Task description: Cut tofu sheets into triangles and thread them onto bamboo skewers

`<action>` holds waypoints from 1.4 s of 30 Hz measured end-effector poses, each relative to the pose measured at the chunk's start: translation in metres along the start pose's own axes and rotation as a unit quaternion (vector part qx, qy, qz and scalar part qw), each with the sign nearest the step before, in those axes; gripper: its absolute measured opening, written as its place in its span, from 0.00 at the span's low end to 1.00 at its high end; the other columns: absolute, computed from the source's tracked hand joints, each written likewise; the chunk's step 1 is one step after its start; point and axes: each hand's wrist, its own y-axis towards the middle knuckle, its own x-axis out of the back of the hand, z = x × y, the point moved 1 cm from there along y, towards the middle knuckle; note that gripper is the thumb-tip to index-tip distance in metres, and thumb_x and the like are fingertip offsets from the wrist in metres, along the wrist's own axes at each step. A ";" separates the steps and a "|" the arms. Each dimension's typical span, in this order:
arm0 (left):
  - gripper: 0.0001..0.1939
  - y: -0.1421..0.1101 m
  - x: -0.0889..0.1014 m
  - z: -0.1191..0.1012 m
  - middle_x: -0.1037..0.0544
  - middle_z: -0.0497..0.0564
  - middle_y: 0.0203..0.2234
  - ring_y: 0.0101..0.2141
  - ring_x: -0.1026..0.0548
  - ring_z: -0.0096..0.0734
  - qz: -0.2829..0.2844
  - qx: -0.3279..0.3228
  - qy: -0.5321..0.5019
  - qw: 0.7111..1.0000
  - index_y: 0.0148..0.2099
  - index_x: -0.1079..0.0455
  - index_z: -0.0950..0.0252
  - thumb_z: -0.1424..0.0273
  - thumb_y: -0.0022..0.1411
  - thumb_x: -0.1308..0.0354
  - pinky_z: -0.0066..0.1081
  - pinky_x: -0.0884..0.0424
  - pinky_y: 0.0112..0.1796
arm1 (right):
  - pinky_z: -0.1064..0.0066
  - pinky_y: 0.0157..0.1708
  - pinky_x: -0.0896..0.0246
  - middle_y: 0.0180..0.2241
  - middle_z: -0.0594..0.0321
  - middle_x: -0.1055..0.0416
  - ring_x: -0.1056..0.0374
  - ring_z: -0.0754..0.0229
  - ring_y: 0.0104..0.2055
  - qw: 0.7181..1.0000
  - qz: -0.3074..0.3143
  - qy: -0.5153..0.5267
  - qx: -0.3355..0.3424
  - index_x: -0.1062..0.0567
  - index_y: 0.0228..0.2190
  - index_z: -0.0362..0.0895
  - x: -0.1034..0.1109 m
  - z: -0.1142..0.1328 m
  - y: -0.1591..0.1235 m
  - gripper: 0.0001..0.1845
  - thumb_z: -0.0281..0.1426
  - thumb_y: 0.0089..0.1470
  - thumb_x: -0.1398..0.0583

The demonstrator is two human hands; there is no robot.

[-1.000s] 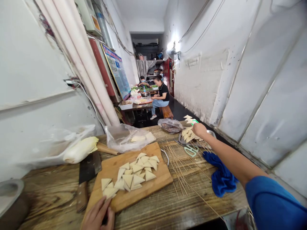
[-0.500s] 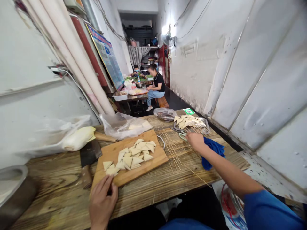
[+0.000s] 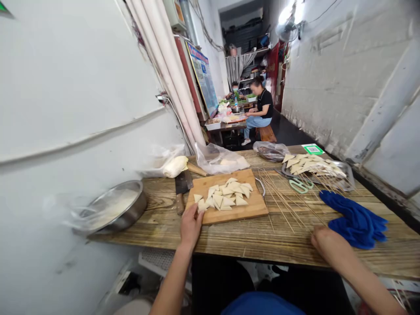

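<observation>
My left hand (image 3: pixel 190 225) rests at the near left corner of a wooden cutting board (image 3: pixel 243 216). Its fingers are stretched forward, with the tips touching the nearest of several pale triangular slices (image 3: pixel 226 194), which look like tofu. At the table's front right, my right hand (image 3: pixel 328 244) is closed, fingers curled together around the near end of a thin bamboo skewer (image 3: pixel 311 211). More loose skewers (image 3: pixel 278 194) lie between the board and this hand. Beyond them, a metal tray (image 3: pixel 351 175) holds skewered triangular slices (image 3: pixel 311 164).
Green-handled scissors (image 3: pixel 301 185) and a blue cloth (image 3: pixel 356 221) lie on the right. A cleaver (image 3: pixel 183 183) sits left of the board, near a metal basin (image 3: pixel 139 199). Plastic bags (image 3: pixel 219 157) line the back. Two people (image 3: pixel 262 103) sit at a farther table.
My right hand has come back from the tray toward the table's front edge. My left hand stays at the board's corner. The camera view has turned left.
</observation>
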 end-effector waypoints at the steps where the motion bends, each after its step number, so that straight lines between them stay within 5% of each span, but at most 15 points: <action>1: 0.18 0.005 -0.001 -0.002 0.27 0.58 0.43 0.44 0.31 0.41 0.017 -0.005 0.009 1.000 0.47 0.32 0.65 0.63 0.56 0.49 0.40 0.37 0.46 | 0.73 0.30 0.42 0.23 0.56 0.28 0.31 0.59 0.28 1.000 0.011 -0.003 0.011 0.30 0.20 0.41 0.000 -0.003 0.001 0.12 0.19 0.47 0.50; 8: 0.19 0.035 -0.002 0.004 0.27 0.59 0.34 0.38 0.29 0.41 0.129 -0.011 0.076 0.989 0.43 0.29 0.70 0.64 0.52 0.46 0.37 0.35 0.42 | 0.72 0.28 0.44 0.27 0.50 0.26 0.29 0.55 0.32 0.996 0.066 -0.052 -0.036 0.28 0.22 0.39 0.025 0.003 0.009 0.08 0.24 0.46 0.46; 12: 0.20 0.036 0.004 0.015 0.27 0.56 0.34 0.33 0.28 0.37 0.155 -0.028 0.033 0.987 0.42 0.30 0.68 0.61 0.50 0.44 0.35 0.32 0.37 | 0.74 0.22 0.48 0.25 0.52 0.27 0.29 0.56 0.28 0.993 0.034 -0.061 -0.097 0.29 0.25 0.40 0.043 0.010 -0.002 0.07 0.29 0.46 0.46; 19: 0.16 0.020 0.006 0.016 0.25 0.56 0.40 0.39 0.28 0.40 0.048 -0.035 -0.041 0.997 0.43 0.30 0.64 0.62 0.56 0.49 0.40 0.33 0.43 | 0.73 0.18 0.55 0.22 0.61 0.30 0.32 0.59 0.23 0.988 -0.087 -0.024 -0.122 0.38 0.22 0.46 0.041 0.011 -0.019 0.06 0.32 0.48 0.49; 22: 0.17 0.016 0.004 0.011 0.25 0.57 0.39 0.39 0.27 0.41 -0.029 0.065 -0.095 0.993 0.44 0.31 0.65 0.61 0.57 0.50 0.42 0.33 0.43 | 0.71 0.20 0.50 0.19 0.63 0.33 0.35 0.59 0.20 0.984 -0.121 0.071 -0.109 0.41 0.22 0.48 0.036 0.012 -0.015 0.06 0.33 0.47 0.50; 24: 0.17 0.014 0.003 0.003 0.25 0.57 0.37 0.37 0.26 0.40 -0.087 0.163 -0.206 0.961 0.44 0.33 0.66 0.61 0.56 0.49 0.41 0.31 0.40 | 0.71 0.23 0.44 0.20 0.64 0.33 0.35 0.60 0.21 0.970 -0.134 0.189 -0.070 0.40 0.23 0.48 0.035 0.020 -0.012 0.05 0.34 0.47 0.50; 26: 0.16 0.013 0.000 -0.010 0.25 0.54 0.34 0.34 0.25 0.37 -0.112 0.244 -0.387 0.882 0.43 0.36 0.66 0.61 0.56 0.49 0.39 0.29 0.37 | 0.72 0.26 0.40 0.23 0.63 0.32 0.33 0.60 0.24 0.940 -0.122 0.317 -0.019 0.38 0.26 0.48 0.036 0.035 -0.010 0.06 0.36 0.48 0.49; 30: 0.08 0.008 -0.006 -0.044 0.27 0.49 0.29 0.35 0.25 0.31 -0.036 0.300 -0.655 0.692 0.36 0.38 0.65 0.71 0.53 0.43 0.35 0.30 0.40 | 0.73 0.26 0.37 0.22 0.64 0.32 0.33 0.61 0.24 0.893 -0.068 0.441 0.062 0.33 0.35 0.47 0.039 0.082 -0.012 0.12 0.39 0.53 0.51; 33: 0.05 0.005 -0.007 -0.063 0.27 0.51 0.30 0.34 0.26 0.28 -0.013 0.335 -0.724 0.603 0.37 0.37 0.66 0.73 0.55 0.45 0.30 0.30 0.38 | 0.72 0.25 0.37 0.21 0.65 0.31 0.34 0.61 0.23 0.893 -0.041 0.435 0.107 0.34 0.48 0.48 0.042 0.113 -0.013 0.19 0.38 0.56 0.52; 38: 0.10 0.008 -0.009 -0.078 0.29 0.49 0.27 0.23 0.32 0.20 -0.019 0.350 -0.754 0.555 0.39 0.34 0.67 0.66 0.59 0.47 0.21 0.34 0.24 | 0.68 0.34 0.33 0.37 0.59 0.26 0.29 0.58 0.34 0.900 -0.083 0.391 0.175 0.30 0.47 0.50 0.048 0.138 -0.013 0.19 0.34 0.57 0.53; 42: 0.08 0.013 -0.012 -0.085 0.30 0.48 0.23 0.23 0.32 0.21 -0.041 0.348 -0.755 0.555 0.31 0.34 0.69 0.68 0.54 0.42 0.21 0.36 0.22 | 0.73 0.28 0.33 0.25 0.59 0.25 0.30 0.62 0.24 0.900 -0.085 0.373 0.208 0.30 0.48 0.43 0.046 0.148 -0.017 0.20 0.32 0.59 0.54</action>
